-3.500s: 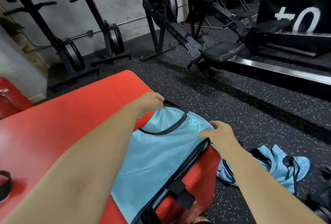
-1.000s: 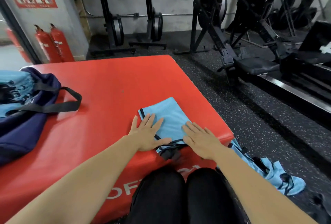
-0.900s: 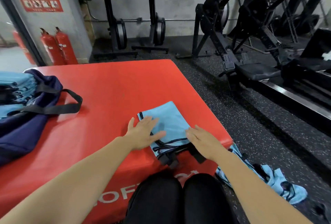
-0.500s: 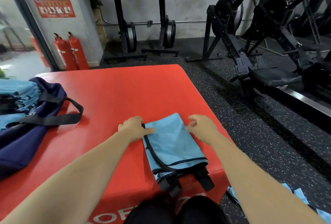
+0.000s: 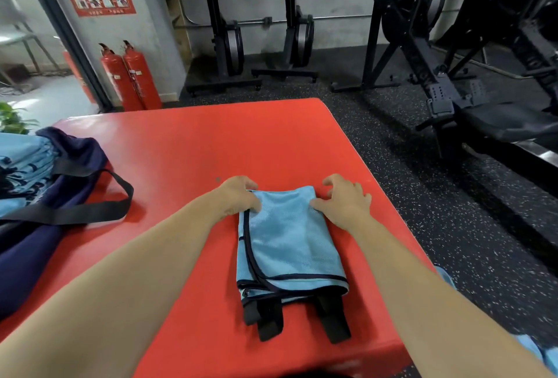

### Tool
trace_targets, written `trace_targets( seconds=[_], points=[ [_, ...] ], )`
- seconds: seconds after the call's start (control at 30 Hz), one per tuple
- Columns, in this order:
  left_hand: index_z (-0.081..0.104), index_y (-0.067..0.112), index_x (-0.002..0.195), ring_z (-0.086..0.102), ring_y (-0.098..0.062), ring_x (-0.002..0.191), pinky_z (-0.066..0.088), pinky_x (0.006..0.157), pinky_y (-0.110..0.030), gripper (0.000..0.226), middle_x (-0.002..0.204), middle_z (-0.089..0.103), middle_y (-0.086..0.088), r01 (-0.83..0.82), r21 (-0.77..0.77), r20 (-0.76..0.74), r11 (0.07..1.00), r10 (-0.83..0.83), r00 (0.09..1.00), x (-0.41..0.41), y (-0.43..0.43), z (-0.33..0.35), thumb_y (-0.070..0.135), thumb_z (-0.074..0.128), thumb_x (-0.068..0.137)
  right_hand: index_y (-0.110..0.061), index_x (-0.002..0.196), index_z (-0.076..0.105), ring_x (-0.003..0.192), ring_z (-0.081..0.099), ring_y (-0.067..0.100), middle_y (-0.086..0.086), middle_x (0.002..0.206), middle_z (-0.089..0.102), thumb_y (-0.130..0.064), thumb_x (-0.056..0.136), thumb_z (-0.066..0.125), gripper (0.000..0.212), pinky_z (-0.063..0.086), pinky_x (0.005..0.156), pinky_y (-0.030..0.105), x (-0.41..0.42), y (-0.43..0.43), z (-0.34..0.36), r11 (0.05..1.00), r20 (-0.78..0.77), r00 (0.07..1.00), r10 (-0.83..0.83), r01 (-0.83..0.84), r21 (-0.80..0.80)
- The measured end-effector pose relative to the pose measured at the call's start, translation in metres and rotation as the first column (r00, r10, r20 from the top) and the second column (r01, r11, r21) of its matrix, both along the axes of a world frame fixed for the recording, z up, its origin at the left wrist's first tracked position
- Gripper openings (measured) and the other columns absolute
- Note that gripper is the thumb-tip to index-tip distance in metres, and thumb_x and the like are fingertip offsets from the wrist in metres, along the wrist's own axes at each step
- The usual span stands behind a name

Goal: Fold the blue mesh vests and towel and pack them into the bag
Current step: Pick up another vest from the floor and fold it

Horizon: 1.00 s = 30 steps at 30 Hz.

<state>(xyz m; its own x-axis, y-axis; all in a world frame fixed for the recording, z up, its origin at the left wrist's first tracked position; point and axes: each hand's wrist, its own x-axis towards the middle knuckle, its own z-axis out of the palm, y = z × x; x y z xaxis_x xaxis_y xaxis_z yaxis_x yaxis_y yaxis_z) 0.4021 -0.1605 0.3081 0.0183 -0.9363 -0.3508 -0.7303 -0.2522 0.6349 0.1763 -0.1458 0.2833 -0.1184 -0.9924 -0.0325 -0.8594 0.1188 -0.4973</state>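
Gripping the far left corner of the folded vest point(image 5: 287, 241), the left hand point(image 5: 238, 198) has its fingers curled over the cloth edge and its thumb on top. The right hand point(image 5: 342, 202) sits at the far right corner: the thumb touches the cloth and the fingers arch, half curled, just past the edge. Whether it actually pinches the fabric cannot be told.

The vest is light blue mesh with dark piping, folded into a narrow rectangle and lying flat on the red padded block point(image 5: 211, 142). Two black straps point(image 5: 332, 317) stick out from under its near end, reaching almost to the block's near edge.

Well to the left of the vest, on the same block, lies the navy bag point(image 5: 45, 226) with its mouth open. Folded blue cloth point(image 5: 24, 160) shows inside it, and a black handle loop point(image 5: 90, 211) trails towards the vest.

Right of the vest, down on the speckled floor point(image 5: 422, 196), scraps of blue fabric point(image 5: 540, 353) show beside the right forearm. Beyond the vest, two red fire extinguishers point(image 5: 133, 75) stand against the wall, and black rowing machines point(image 5: 453, 75) stand far right.
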Motion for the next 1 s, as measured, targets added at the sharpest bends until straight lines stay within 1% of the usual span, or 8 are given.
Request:
trace_targets(
  seconds=[0.1,0.23,0.4,0.57,0.67,0.73,0.9,1.0],
  points=[
    [0.063,0.012,0.123,0.052,-0.016,0.108,0.038,0.090,-0.027,0.051,0.119,0.059,-0.003,0.022,-0.006,-0.055,1.000,-0.022,0.998,-0.005,-0.012,0.006,0.015,0.079,0.075,-0.030,0.110,0.061,0.108,0.048,0.019,-0.010,0.103,0.062,-0.033,0.082,0.067,0.029,0.030,0.087,0.034,0.002,0.018,0.002,0.952,0.007,0.993,0.117,-0.111,-0.286],
    [0.075,0.008,0.092,0.060,-0.013,0.095,0.040,0.083,-0.025,0.025,0.093,0.070,-0.002,0.077,0.003,-0.064,0.997,-0.077,0.995,-0.010,-0.017,0.006,0.027,0.083,0.077,-0.034,0.075,0.070,0.096,0.051,0.012,-0.019,0.074,0.061,-0.036,0.072,0.064,0.007,0.018,0.076,0.029,-0.004,0.050,-0.002,0.855,-0.012,0.926,0.378,-0.354,-0.378],
    [0.072,0.011,0.089,0.059,-0.016,0.089,0.043,0.075,-0.024,0.021,0.092,0.066,-0.002,0.143,-0.006,-0.012,0.990,-0.143,0.990,-0.007,-0.018,0.008,0.030,0.079,0.081,-0.043,0.095,0.074,0.109,0.036,0.002,-0.025,0.103,0.056,-0.069,0.064,0.048,0.048,0.013,0.089,0.026,-0.020,0.073,-0.021,0.823,-0.128,0.872,0.473,-0.489,-0.288],
    [0.075,0.011,0.089,0.059,-0.011,0.077,0.049,0.076,-0.027,0.017,0.086,0.069,-0.004,0.238,-0.142,-0.031,0.961,-0.245,0.969,-0.008,0.009,0.036,0.027,0.077,0.083,-0.044,0.101,0.072,0.112,0.032,-0.002,-0.030,0.112,0.053,-0.071,0.064,0.048,0.051,0.011,0.093,0.027,-0.021,0.081,-0.024,0.848,-0.132,0.891,0.435,-0.455,-0.271],
    [0.075,0.015,0.086,0.058,0.001,0.064,0.048,0.062,-0.015,0.008,0.079,0.070,0.001,0.318,-0.228,-0.028,0.920,-0.333,0.943,-0.012,0.039,0.051,0.021,0.078,0.083,-0.043,0.080,0.072,0.110,0.044,0.001,-0.032,0.096,0.062,-0.040,0.072,0.069,0.009,0.020,0.096,0.028,-0.023,0.088,-0.022,0.933,0.116,0.956,0.268,-0.227,-0.279],
    [0.074,0.019,0.085,0.053,0.006,0.054,0.041,0.055,-0.010,0.006,0.069,0.066,0.010,0.379,-0.262,0.026,0.887,-0.386,0.922,-0.015,0.061,0.053,0.022,0.078,0.082,-0.042,0.071,0.071,0.094,0.058,0.004,-0.030,0.079,0.067,-0.030,0.072,0.064,0.013,0.036,0.096,0.036,-0.029,0.090,-0.021,0.968,0.336,0.933,0.133,-0.049,-0.247],
    [0.071,0.030,0.085,0.051,0.006,0.067,0.047,0.083,-0.030,0.013,0.075,0.062,0.015,0.551,-0.364,0.323,0.751,-0.453,0.831,-0.020,0.121,0.019,0.036,0.064,0.075,-0.019,0.096,0.069,0.087,0.063,0.019,0.000,0.073,0.073,-0.032,0.092,0.057,0.018,0.040,0.086,0.036,-0.024,0.105,0.002,0.994,0.764,0.636,-0.107,0.097,0.058],
    [0.071,0.030,0.085,0.051,0.004,0.071,0.047,0.086,-0.041,0.023,0.074,0.058,0.020,0.573,-0.414,0.358,0.707,-0.453,0.817,-0.019,0.143,-0.002,0.032,0.054,0.070,-0.025,0.092,0.068,0.098,0.065,0.024,-0.002,0.081,0.074,-0.069,0.075,0.059,0.048,0.037,0.103,0.044,-0.018,0.112,0.005,0.987,0.729,0.664,-0.164,0.115,0.116]
  ],
)
